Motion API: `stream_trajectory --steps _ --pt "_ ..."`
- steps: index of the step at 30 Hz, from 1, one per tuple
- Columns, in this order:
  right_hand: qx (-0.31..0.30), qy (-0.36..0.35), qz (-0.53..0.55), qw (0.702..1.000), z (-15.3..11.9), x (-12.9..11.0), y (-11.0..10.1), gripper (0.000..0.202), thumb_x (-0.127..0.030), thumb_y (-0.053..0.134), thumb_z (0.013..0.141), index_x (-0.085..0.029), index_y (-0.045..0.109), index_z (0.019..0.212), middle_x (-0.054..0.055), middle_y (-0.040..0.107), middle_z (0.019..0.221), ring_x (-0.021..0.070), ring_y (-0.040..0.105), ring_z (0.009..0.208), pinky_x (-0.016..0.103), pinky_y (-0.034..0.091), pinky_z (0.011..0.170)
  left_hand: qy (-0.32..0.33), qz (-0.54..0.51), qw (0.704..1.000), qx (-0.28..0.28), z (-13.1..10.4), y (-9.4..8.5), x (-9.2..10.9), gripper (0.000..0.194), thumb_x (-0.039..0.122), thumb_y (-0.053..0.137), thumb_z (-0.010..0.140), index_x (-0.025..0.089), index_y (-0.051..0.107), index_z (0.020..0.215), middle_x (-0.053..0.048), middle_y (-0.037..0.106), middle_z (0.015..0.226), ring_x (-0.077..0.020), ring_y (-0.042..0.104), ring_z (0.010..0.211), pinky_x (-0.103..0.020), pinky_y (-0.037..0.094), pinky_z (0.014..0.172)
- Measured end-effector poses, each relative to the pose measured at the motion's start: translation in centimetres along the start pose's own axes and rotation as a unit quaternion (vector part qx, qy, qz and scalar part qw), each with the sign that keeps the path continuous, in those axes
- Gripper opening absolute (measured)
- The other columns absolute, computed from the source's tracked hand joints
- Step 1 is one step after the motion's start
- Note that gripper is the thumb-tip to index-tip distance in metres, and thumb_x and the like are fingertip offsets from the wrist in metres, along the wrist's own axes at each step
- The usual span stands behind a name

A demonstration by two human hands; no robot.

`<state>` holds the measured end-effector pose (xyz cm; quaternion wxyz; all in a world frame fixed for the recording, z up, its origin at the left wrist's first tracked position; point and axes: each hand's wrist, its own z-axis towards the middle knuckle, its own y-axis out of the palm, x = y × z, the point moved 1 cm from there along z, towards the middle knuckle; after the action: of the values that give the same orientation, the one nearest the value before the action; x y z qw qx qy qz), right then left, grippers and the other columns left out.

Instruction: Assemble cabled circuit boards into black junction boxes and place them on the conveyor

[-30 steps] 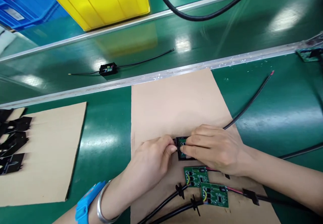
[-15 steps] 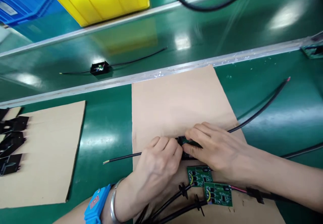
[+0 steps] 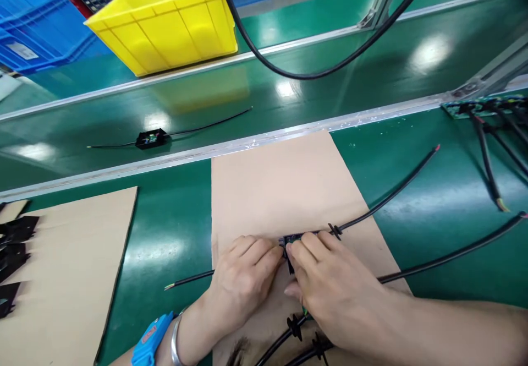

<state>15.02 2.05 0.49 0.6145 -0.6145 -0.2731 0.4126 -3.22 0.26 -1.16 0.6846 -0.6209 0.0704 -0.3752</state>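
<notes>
A small black plastic case sits over the cardboard sheet, mostly covered by my fingers; a bit of circuit board shows inside it. My left hand is closed at the case's left end, where a thin black cable with bare wire tips comes out. My right hand is closed over the case's near side, fingertips pressing on it. From the right end runs a thicker black cable with a strain-relief grommet outside the wall. Below, my right hand hides other boards; their cables show.
Another black case with board and cables lies on the green surface beyond the metal rail. Black housings lie on the left cardboard. Boards with cables stand right. A yellow bin and blue bins stand behind.
The camera view has tipped upward. My right hand has shifted to the case's near side, uncovering the grommet at its right end, and now covers the loose boards. My left hand stays at the left end.
</notes>
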Motion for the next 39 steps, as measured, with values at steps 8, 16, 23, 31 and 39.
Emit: stream_trajectory --steps 8,16,23,31,39 --pt "-0.053 0.013 0.099 0.994 1.5 1.8 -1.8 0.017 -0.027 0.067 0.084 -0.016 0.07 0.071 0.01 0.058 0.082 0.0244 0.047 0.085 0.04 0.042 0.072 -0.011 -0.026 0.999 -0.014 0.6 -0.2 -0.3 0.019 0.012 0.045 0.095 0.016 0.064 0.095 -0.005 0.064 0.085 -0.0175 0.056 0.076 -0.031 0.05 0.068" --pt "0.037 0.094 0.168 0.981 -4.6 6.6 -4.0 0.029 -0.021 0.053 0.093 -0.017 0.058 0.122 0.011 0.059 0.111 0.0251 0.048 0.107 0.042 0.042 0.092 0.071 -0.043 0.992 -0.093 1.5 -2.2 1.9 0.027 0.015 0.049 0.087 0.013 0.056 0.113 -0.013 0.059 0.12 -0.0267 0.053 0.108 -0.043 0.047 0.093" --pt "-0.043 0.088 0.21 0.973 -2.7 5.9 -2.4 0.058 -0.025 0.075 0.076 -0.016 0.053 0.129 0.01 0.06 0.118 0.0261 0.051 0.109 0.042 0.039 0.095 0.157 0.005 0.972 -0.174 2.6 -0.6 1.3 0.037 0.011 0.043 0.092 0.011 0.05 0.129 -0.011 0.054 0.138 -0.0259 0.052 0.119 -0.043 0.045 0.099" --pt "-0.066 0.063 0.241 0.966 -1.4 6.1 -2.6 0.052 -0.017 0.07 0.075 -0.019 0.057 0.125 0.007 0.063 0.111 0.0245 0.053 0.105 0.039 0.039 0.093 0.14 -0.051 0.976 -0.161 2.4 -0.6 0.4 0.027 0.011 0.045 0.095 0.014 0.059 0.117 -0.007 0.062 0.123 -0.0201 0.057 0.112 -0.035 0.045 0.103" --pt "-0.035 0.104 0.221 0.969 -4.3 8.2 -3.3 0.053 -0.036 0.069 0.084 -0.017 0.049 0.13 0.011 0.057 0.124 0.0251 0.049 0.116 0.039 0.041 0.098 0.127 -0.032 0.978 -0.16 2.2 -0.1 0.8 0.033 0.008 0.05 0.086 0.011 0.058 0.119 -0.008 0.059 0.126 -0.024 0.054 0.111 -0.039 0.048 0.1"
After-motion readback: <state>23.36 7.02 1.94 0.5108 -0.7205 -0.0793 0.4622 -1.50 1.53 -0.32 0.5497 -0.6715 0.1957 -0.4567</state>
